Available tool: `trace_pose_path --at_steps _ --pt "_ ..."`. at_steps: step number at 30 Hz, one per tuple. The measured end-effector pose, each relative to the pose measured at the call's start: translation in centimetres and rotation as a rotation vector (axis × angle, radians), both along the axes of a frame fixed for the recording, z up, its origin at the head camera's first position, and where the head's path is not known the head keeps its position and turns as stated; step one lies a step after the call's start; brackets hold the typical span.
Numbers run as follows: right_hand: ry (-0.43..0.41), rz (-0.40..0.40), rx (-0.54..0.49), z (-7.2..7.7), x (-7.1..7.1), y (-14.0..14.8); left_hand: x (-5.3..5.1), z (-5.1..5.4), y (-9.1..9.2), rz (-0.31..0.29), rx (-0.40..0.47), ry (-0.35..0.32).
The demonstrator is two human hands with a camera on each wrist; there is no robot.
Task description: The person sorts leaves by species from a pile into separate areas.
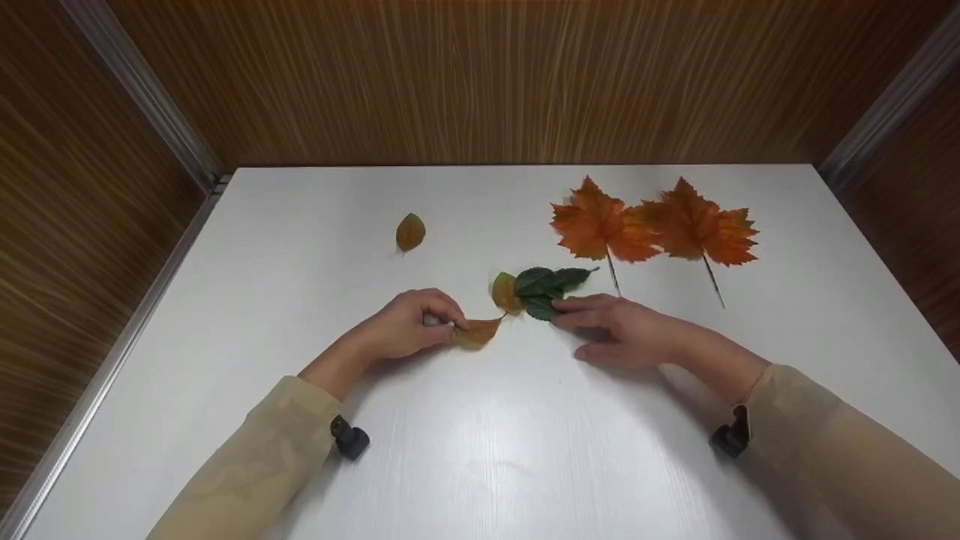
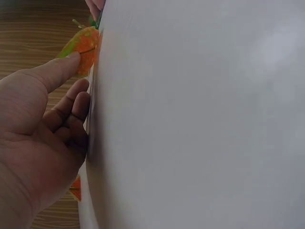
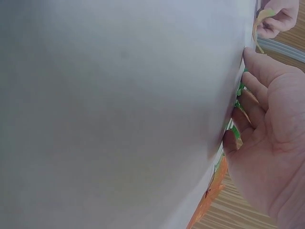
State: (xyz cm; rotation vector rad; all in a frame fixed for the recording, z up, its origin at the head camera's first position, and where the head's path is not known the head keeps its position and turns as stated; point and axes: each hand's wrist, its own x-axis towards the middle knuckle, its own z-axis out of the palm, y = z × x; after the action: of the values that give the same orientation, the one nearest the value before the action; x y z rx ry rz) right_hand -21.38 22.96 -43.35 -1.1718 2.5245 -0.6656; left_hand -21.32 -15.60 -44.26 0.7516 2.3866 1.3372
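My left hand pinches the edge of an orange-brown leaf between thumb and fingers; in the left wrist view the thumb lies on that leaf. The leaf's thin stem points toward a yellow-green leaf. Several dark green leaves overlap beside that one. My right hand touches the lowest green leaf with its fingertips, fingers extended, palm down. In the right wrist view the right hand has its fingertips on the table, with green leaf parts behind them.
Two orange maple leaves with dark stems lie at the back right of the white table. A small brown-green leaf lies at the back left. Wood-patterned panels stand behind and at both sides.
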Motion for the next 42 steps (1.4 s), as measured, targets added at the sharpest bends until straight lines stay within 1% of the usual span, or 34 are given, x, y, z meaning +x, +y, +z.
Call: trace_pose_path --at_steps 8,12,15,19,24,26,29,31,32,37,39,42 --pt "0.005 -0.007 0.010 0.1 0.1 -0.1 0.2 0.5 -0.2 0.039 0.050 -0.071" --pt "0.009 -0.004 0.008 0.2 0.1 -0.1 0.3 0.8 -0.3 0.047 0.062 -0.049" --pt "0.007 -0.003 0.010 0.2 0.1 -0.1 0.3 1.0 -0.3 0.052 0.049 -0.041" --pt "0.005 -0.003 0.017 0.2 0.2 -0.1 0.1 1.1 -0.3 0.050 0.022 -0.053" --pt "0.001 -0.007 0.016 0.2 0.2 0.0 -0.1 1.4 -0.3 0.044 -0.025 -0.029" --pt "0.002 -0.009 0.020 0.1 0.2 0.0 0.0 1.7 -0.4 0.044 -0.035 -0.046" --pt "0.004 -0.016 0.030 0.1 0.3 0.0 0.0 2.0 -0.4 0.046 -0.026 -0.084" --pt "0.000 -0.022 0.034 0.1 0.3 0.0 0.1 2.2 -0.4 0.061 -0.010 -0.105" --pt "-0.001 -0.024 0.035 0.2 0.3 0.0 0.1 2.3 -0.4 0.070 -0.004 -0.104" --pt "-0.013 -0.024 0.031 0.2 0.3 0.0 0.1 2.6 -0.6 0.145 0.038 -0.118" --pt "-0.017 -0.021 0.024 0.2 0.2 0.0 0.2 2.7 -0.7 0.166 0.060 -0.122" --pt "-0.019 -0.013 0.014 0.2 0.2 0.0 0.0 3.0 -0.9 0.186 0.090 -0.104"
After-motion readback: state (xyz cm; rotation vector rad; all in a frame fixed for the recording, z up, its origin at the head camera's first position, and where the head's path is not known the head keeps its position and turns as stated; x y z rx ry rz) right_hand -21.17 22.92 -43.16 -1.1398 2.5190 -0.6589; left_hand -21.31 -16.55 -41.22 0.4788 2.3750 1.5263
